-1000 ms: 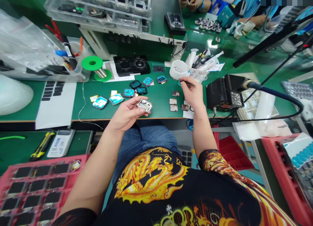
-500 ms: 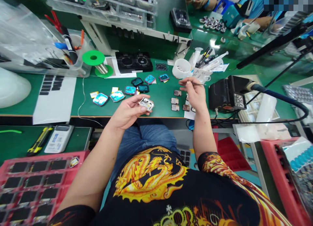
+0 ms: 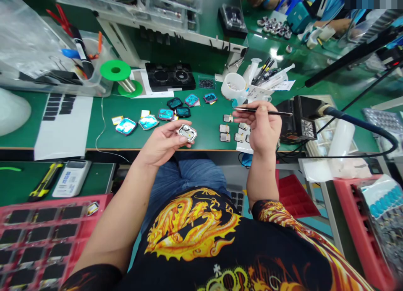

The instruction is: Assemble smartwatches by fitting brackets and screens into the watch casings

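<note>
Left hand (image 3: 162, 143): thumb and fingers closed on smartwatch-style housing (image 3: 188, 133), above green bench (image 3: 206, 136). Right hand (image 3: 266, 125): fingers pinch slim tweezers (image 3: 264, 111), tip toward 9 o'clock. From housing — small flat modules (image 3: 224, 137) at 3 o'clock, solder spool (image 3: 127, 85) at 10.

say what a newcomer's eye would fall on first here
Probably the golden dragon on the black shirt, low in the middle. Above, the left hand holds a small pale case and the right hand a thin dark tool. The green spool stands upper left on the bench.
</note>
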